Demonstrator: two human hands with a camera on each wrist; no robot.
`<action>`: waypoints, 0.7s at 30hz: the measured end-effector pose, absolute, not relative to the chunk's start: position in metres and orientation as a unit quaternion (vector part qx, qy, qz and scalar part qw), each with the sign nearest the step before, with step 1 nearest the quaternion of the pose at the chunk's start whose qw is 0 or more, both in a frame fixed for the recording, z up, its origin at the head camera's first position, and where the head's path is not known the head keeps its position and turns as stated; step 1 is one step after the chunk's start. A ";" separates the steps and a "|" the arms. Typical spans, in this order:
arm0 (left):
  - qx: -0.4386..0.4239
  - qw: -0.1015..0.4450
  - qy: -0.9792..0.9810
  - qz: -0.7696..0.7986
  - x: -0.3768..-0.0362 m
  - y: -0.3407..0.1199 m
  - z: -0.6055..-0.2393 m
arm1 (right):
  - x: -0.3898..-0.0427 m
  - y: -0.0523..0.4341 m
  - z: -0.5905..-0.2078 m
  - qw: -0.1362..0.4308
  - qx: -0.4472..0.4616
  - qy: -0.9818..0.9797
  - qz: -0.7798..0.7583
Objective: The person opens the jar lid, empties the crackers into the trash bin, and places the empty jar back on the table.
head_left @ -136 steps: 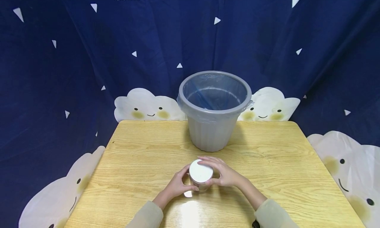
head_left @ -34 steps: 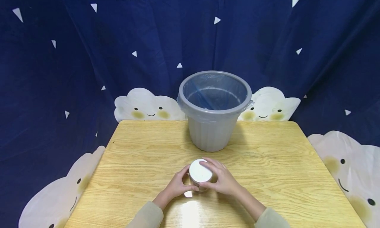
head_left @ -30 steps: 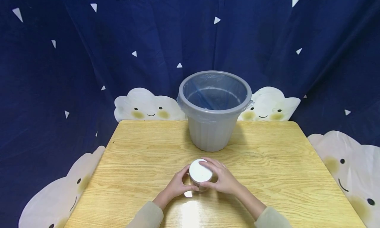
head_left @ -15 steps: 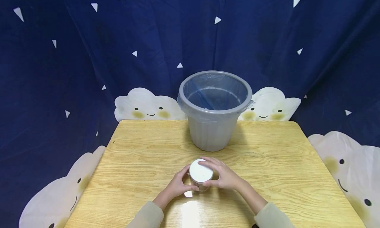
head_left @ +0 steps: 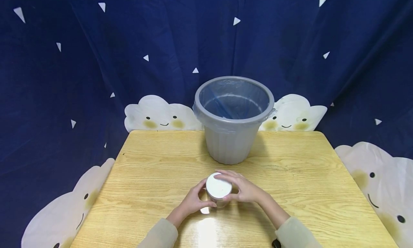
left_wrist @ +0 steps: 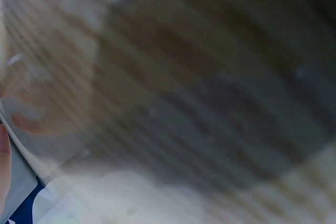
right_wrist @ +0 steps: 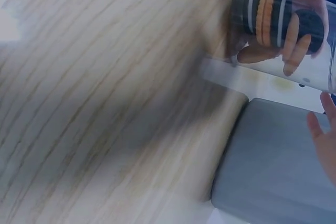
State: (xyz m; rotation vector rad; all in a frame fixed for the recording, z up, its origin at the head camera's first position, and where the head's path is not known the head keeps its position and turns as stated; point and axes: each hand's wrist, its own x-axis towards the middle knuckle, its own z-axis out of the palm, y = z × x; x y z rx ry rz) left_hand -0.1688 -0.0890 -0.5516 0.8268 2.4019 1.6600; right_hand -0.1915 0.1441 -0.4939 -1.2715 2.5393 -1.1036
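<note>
A clear jar [right_wrist: 328,72] with a round white lid [head_left: 218,187] stands upright on the table near the front. Several round sandwich cookies [right_wrist: 265,17], dark and light, are stacked at its bottom in the right wrist view. My left hand [head_left: 192,200] curls round the jar's body from the left, with thumb in front. From the right, my right hand [head_left: 245,190] grips the lid's edge, thumb at the near side and fingers over the far side. The left wrist view is mostly blurred tabletop, with a fingertip [left_wrist: 4,153] at its left edge.
Behind the jar stands a grey bin [head_left: 230,144] lined with a clear plastic bag. The wooden table [head_left: 155,162] ends just behind the bin, against a dark blue curtain [head_left: 167,32] with cloud prints. A small black object [head_left: 276,243] shows by my right sleeve.
My right hand has turned round the lid, its thumb shifting rightward along the near edge and its fingers leftward at the far side. My left hand and the jar have stayed in place.
</note>
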 end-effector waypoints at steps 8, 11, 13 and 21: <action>0.259 0.057 0.799 0.539 -0.175 -0.089 -0.567 | -0.196 0.146 -0.492 0.070 -0.432 0.826 -0.356; 0.256 0.061 0.797 0.543 -0.176 -0.090 -0.572 | -0.198 0.146 -0.490 0.085 -0.432 0.825 -0.353; 0.256 0.062 0.796 0.545 -0.177 -0.091 -0.573 | -0.199 0.146 -0.488 0.093 -0.434 0.824 -0.353; 0.256 0.071 0.796 0.543 -0.176 -0.091 -0.572 | -0.202 0.146 -0.485 0.114 -0.443 0.816 -0.353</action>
